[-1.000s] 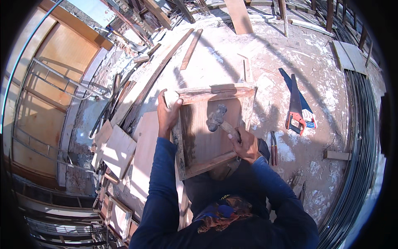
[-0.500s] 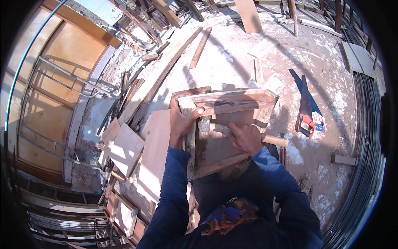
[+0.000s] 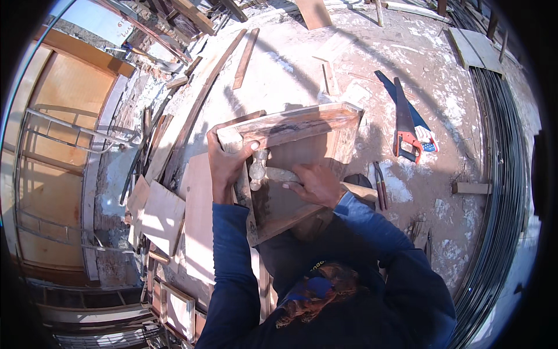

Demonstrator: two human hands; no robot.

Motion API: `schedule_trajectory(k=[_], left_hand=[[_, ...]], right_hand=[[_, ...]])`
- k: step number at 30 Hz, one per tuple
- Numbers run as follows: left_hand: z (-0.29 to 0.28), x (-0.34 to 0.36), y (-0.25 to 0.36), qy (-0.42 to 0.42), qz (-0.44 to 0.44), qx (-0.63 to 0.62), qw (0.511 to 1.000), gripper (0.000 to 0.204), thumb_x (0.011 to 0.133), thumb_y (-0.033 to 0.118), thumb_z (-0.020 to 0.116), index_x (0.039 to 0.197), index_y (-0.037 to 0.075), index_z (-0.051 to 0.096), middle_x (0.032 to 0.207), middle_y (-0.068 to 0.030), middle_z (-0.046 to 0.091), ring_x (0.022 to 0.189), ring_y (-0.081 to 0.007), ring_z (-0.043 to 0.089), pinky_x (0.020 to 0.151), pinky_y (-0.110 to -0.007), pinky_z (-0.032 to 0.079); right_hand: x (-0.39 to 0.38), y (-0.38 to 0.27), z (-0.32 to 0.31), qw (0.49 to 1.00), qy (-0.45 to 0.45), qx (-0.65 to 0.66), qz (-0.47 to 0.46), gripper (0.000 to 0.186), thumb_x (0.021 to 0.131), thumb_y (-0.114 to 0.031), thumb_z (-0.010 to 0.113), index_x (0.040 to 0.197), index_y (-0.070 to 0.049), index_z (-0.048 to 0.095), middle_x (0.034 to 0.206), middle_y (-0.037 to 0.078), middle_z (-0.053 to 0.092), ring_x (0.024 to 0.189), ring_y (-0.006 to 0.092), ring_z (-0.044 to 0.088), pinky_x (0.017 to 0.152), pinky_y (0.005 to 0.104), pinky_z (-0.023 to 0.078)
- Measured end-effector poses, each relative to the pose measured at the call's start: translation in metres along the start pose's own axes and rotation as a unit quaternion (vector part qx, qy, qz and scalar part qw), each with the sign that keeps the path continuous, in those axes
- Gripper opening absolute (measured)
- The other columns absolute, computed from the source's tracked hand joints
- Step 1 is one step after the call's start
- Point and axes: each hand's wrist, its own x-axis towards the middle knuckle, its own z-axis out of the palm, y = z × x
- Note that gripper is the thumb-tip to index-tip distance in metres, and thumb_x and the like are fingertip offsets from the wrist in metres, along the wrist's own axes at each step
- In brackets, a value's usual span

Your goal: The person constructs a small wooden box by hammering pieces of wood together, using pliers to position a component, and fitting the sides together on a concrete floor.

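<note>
A shallow wooden box frame with a flat panel bottom is tilted up in front of my body. My left hand grips its far left corner, fingers behind the wood and thumb over the rim. In my right hand is a hammer, held by its wooden handle across the inside of the frame. The hammer head is at the frame's left side, just below my left thumb; I cannot tell whether it touches the wood. No nail can be made out.
On the ground to the right lie a handsaw with an orange-and-black handle, a second blue-bladed saw, pincers and a wood offcut. Long steel rods line the right edge. Plywood pieces and planks lie left.
The view has shifted, so the ground and tools appear further left and higher. The hammer head shows more clearly below my left thumb, and the pincers are uncovered. Both grips stay the same.
</note>
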Motion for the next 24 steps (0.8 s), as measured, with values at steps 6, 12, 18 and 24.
schedule_trajectory(k=[6,12,18,24], left_hand=[[-0.001,0.008,-0.013,0.018,0.018,-0.024,0.999,0.074,0.067,0.024,0.089,0.125,0.001,0.050,0.116,-0.0114,0.056,0.109,-0.0221,0.055,0.097,-0.036,0.043],[-0.001,0.017,-0.029,-0.006,-0.024,-0.026,0.999,0.074,0.066,0.028,0.089,0.121,-0.001,0.048,0.111,-0.0118,0.054,0.102,-0.0228,0.054,0.092,-0.034,0.044],[-0.007,0.021,-0.035,-0.005,-0.005,-0.027,1.000,0.072,0.066,0.028,0.088,0.120,0.000,0.049,0.110,-0.0121,0.054,0.101,-0.0220,0.054,0.091,-0.034,0.044],[-0.005,0.012,-0.020,0.006,0.021,0.039,0.999,0.071,0.065,0.030,0.088,0.118,0.000,0.051,0.109,-0.0122,0.055,0.102,-0.0225,0.054,0.092,-0.035,0.044]], right_hand=[[-0.074,0.061,0.050,0.964,0.012,0.237,0.120,0.040,0.088,-0.036,0.067,0.106,0.000,0.062,0.084,0.021,0.068,0.082,0.0417,0.066,0.071,0.0468,0.050],[-0.079,0.097,-0.006,0.964,0.038,-0.114,0.237,0.036,0.088,-0.039,0.065,0.099,-0.005,0.067,0.082,0.020,0.069,0.079,0.0409,0.066,0.071,0.0493,0.052],[-0.051,0.121,-0.040,0.957,-0.107,-0.222,0.151,0.030,0.083,-0.034,0.069,0.098,-0.007,0.068,0.078,0.020,0.068,0.076,0.0374,0.068,0.068,0.0481,0.053],[-0.036,0.147,-0.042,0.947,-0.017,-0.251,0.199,0.023,0.079,-0.025,0.068,0.091,-0.006,0.069,0.078,0.020,0.069,0.076,0.0362,0.070,0.068,0.0471,0.055]])
